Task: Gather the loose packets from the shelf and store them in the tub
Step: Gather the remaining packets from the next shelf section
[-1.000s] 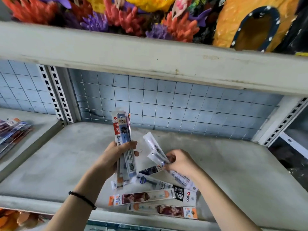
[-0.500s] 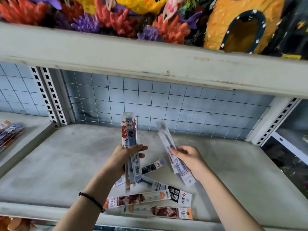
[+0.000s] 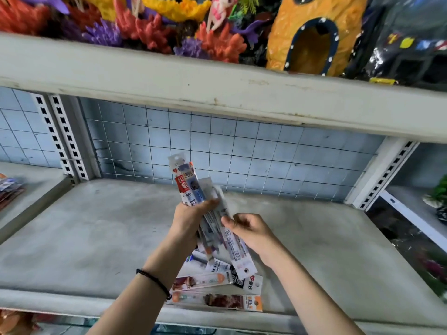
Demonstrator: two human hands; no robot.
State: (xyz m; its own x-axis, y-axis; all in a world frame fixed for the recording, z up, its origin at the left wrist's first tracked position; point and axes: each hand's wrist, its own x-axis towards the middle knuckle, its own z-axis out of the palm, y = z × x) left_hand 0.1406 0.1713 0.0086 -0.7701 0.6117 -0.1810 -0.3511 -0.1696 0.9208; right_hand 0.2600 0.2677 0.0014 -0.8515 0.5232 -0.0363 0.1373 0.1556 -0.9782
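Note:
My left hand (image 3: 191,218) grips a bunch of long narrow packets (image 3: 187,184) that stand upright above the grey shelf (image 3: 84,233). My right hand (image 3: 249,228) pinches a white packet (image 3: 234,247) and holds it against that bunch, its lower end pointing down to the right. Several loose packets (image 3: 217,286) lie fanned on the shelf near its front edge, under my forearms. No tub is in view.
A thick upper shelf (image 3: 217,93) with coral ornaments and an orange cave ornament (image 3: 312,35) overhangs the work area. A wire grid (image 3: 229,151) backs the shelf. More packets (image 3: 9,189) lie on the neighbouring shelf at left. A slotted upright (image 3: 384,175) bounds the right side.
My right hand lifted a white packet off the shelf and brought it left against the bunch in my left hand. Both hands rose slightly.

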